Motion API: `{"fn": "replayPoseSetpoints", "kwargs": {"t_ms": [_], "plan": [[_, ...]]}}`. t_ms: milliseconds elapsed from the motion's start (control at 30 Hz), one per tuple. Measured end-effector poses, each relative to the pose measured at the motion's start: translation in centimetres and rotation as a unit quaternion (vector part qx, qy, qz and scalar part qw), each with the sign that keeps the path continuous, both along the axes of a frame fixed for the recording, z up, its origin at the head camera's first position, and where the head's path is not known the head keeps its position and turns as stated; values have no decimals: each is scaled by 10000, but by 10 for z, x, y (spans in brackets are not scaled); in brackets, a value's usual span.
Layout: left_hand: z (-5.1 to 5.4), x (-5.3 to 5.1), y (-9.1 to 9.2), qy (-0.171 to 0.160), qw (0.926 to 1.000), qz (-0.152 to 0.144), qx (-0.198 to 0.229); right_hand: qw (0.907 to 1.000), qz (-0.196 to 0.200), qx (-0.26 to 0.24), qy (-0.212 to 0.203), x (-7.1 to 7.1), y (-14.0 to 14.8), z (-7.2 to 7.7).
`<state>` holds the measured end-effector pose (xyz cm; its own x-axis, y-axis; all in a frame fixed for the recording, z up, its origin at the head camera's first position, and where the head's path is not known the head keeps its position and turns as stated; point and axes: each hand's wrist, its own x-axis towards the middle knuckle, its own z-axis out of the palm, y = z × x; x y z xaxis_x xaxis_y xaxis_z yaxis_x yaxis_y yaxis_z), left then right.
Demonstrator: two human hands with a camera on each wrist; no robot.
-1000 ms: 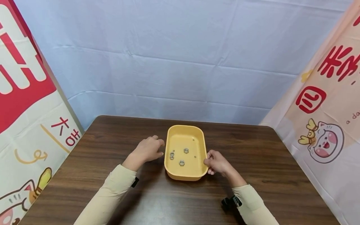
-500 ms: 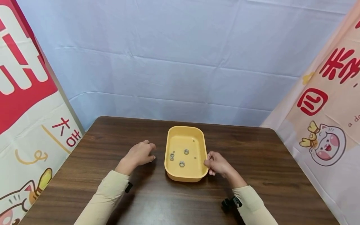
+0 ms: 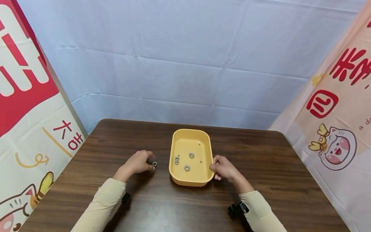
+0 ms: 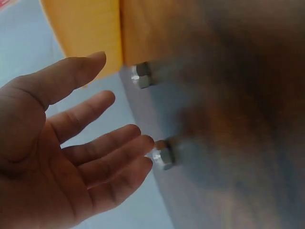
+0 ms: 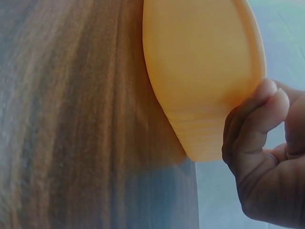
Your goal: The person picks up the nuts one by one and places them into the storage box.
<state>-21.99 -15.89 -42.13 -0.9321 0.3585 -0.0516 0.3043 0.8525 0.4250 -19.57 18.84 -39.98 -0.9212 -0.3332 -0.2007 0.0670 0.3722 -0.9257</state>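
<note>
A hex nut (image 3: 155, 164) lies on the dark wooden table just right of my left hand (image 3: 137, 162), near its thumb tip. In the left wrist view that hand has its fingers apart and loosely bent, with nothing between thumb and index finger. Two nuts show there: one nut (image 4: 141, 75) near the yellow bin's corner, another nut (image 4: 163, 156) close by the lower fingertips. My right hand (image 3: 222, 167) pinches the right wall of the yellow bin (image 3: 189, 183) at its rim, seen also in the right wrist view. Inside the bin lie several metal nuts (image 3: 187, 168).
The brown table (image 3: 278, 180) runs out to both sides of the bin. A pale blue cloth (image 3: 185, 64) hangs behind its back edge. Printed banners stand at the left and right. Small dark spots (image 3: 201, 161) dot the bin's floor.
My left hand has drawn away from the bin, leftward and slightly toward me, and a nut has come into sight beside it. The right hand and the bin stay where they were.
</note>
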Motion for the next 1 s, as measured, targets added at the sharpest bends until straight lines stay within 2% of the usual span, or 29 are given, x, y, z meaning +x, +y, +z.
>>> {"fn": "replayPoseSetpoints", "kwargs": {"t_ms": [100, 267, 367, 500, 600, 667, 833, 1000], "plan": [[-6, -1, -3, -185, 9989, 169, 402, 10000, -34, -26, -38, -5, 3, -9], [-14, -5, -7, -468, 9927, 503, 988, 9999, -120, -18, -69, -17, 9, -30], [-19, -7, -8, -757, 9855, 630, 1382, 9999, -92, -48, -71, -14, 7, -25], [-21, -7, -5, -1329, 9704, 857, 1827, 9999, -10, -89, -81, -5, 2, -9], [-21, -8, 0, -1629, 9618, 1036, 1942, 9999, 11, -137, -80, -3, 2, -5], [-20, -9, 3, -1733, 9588, 1105, 1958, 9998, -10, -144, -105, -5, 4, -10], [-22, -13, 6, -1892, 9553, 1217, 1919, 9997, -139, -138, -113, -14, 7, -29], [-22, -18, 5, -2036, 9542, 1147, 1867, 9997, -225, -92, -79, -18, 8, -36]]}}
